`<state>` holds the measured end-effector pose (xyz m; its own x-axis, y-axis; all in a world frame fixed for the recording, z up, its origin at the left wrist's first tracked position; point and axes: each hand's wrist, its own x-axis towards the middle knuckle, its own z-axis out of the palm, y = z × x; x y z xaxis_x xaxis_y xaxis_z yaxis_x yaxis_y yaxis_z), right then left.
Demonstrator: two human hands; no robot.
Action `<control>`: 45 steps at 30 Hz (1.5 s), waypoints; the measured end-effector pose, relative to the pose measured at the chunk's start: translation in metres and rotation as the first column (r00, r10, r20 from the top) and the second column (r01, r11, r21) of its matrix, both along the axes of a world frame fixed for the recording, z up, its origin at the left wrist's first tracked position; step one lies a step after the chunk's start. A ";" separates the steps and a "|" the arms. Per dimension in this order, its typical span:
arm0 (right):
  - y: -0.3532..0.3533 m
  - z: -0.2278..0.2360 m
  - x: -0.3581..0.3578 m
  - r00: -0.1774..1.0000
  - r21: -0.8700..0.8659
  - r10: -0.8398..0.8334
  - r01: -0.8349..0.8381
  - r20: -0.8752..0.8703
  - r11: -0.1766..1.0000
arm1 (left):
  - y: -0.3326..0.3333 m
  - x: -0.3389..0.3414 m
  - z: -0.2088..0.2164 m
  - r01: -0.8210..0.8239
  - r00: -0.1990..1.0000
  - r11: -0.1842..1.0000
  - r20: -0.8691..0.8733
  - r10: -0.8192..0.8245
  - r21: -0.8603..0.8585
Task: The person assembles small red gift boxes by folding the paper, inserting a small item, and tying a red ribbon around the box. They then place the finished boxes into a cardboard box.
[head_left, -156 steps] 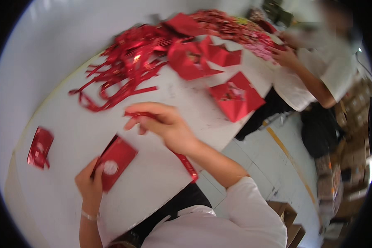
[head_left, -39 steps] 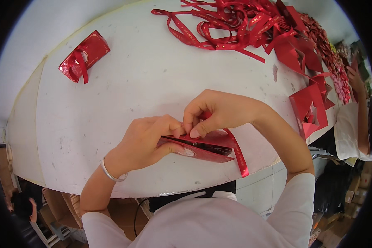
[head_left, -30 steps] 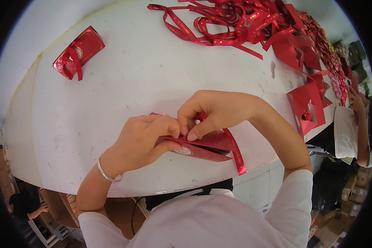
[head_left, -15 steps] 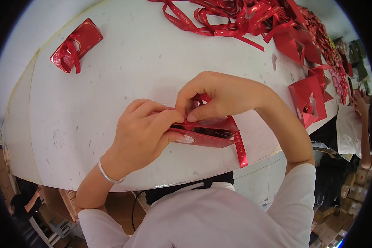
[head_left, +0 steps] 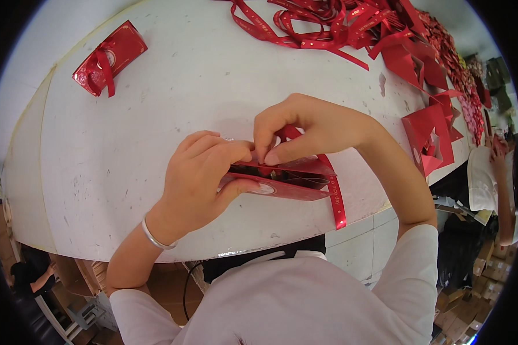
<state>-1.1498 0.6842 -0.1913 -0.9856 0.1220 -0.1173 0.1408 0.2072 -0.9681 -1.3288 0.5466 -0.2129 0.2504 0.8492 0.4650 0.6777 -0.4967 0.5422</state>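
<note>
A red paper gift box (head_left: 299, 191) with a round pale label stands on the table in front of me, its top edge parted over a dark inside. My left hand (head_left: 198, 175) grips its left end, thumb on the near face and fingers on the far side. At the far edge of that opening, my right hand (head_left: 308, 129) pinches a red ribbon (head_left: 290, 133) between thumb and forefinger. More ribbon with gold print (head_left: 338, 207) hangs down at the box's right end. What lies inside the box cannot be made out.
A finished-looking red box tied with a bow (head_left: 110, 57) lies at the far left of the white table (head_left: 155, 121). Loose red ribbons (head_left: 328, 29) heap at the back, with open red boxes (head_left: 429, 135) at the right. A co-worker's arm (head_left: 503, 190) shows at far right.
My right hand has drawn slightly up and away from the left fingers, with the ribbon in its pinch. The gap at the box's top shows more. The left hand still holds the box.
</note>
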 end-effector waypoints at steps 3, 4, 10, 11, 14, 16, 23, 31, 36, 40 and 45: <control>-0.010 0.007 0.014 0.995 0.122 -0.084 0.091 -0.059 0.988 | -0.002 -0.001 -0.005 -0.006 1.000 0.996 -0.022 0.008 0.088; -0.015 0.011 0.017 0.992 0.191 -0.103 0.114 -0.071 0.975 | -0.004 -0.001 -0.007 -0.011 1.000 0.993 -0.028 0.014 0.115; -0.025 0.006 0.022 0.949 0.231 -0.281 0.309 -0.147 0.923 | -0.013 -0.012 0.022 0.073 0.983 0.994 -0.164 -0.085 -0.079; -0.024 0.004 0.022 0.936 0.202 -0.318 0.343 -0.148 0.917 | -0.011 -0.014 0.026 0.041 0.989 0.997 -0.139 -0.051 -0.073; -0.023 -0.006 0.024 0.913 0.130 -0.341 0.374 -0.222 0.918 | 0.001 -0.013 0.032 -0.006 0.984 1.000 -0.180 0.009 0.018; -0.024 -0.005 0.024 0.906 0.128 -0.364 0.396 -0.214 0.909 | 0.013 -0.003 0.037 0.036 0.935 0.982 -0.354 0.033 0.186; -0.019 -0.030 0.008 0.859 0.130 -0.294 0.378 -0.420 0.917 | 0.025 0.007 0.016 0.072 0.865 0.840 -0.453 0.216 0.538; -0.023 -0.025 0.022 0.840 0.408 -0.237 0.459 -0.488 0.789 | -0.002 0.033 0.039 0.190 0.944 0.974 -0.249 -0.216 -0.124; -0.023 -0.019 0.023 0.928 0.566 -0.054 0.270 -0.368 0.779 | 0.004 0.022 0.030 0.173 0.976 0.977 -0.109 -0.186 -0.121; -0.023 -0.006 0.022 0.994 0.343 0.008 0.031 -0.112 0.939 | -0.006 0.026 0.043 0.178 0.965 0.984 -0.194 -0.176 -0.007; -0.040 0.003 0.017 0.994 0.530 -0.103 0.072 0.028 0.845 | -0.031 0.004 0.043 0.172 0.968 0.985 -0.185 -0.170 -0.006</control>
<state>-1.1330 0.6443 -0.1884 -0.9619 0.2661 -0.0628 0.2311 0.6686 -0.7068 -1.3252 0.5160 -0.1704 0.4733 0.7820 0.4056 0.6703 -0.6185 0.4102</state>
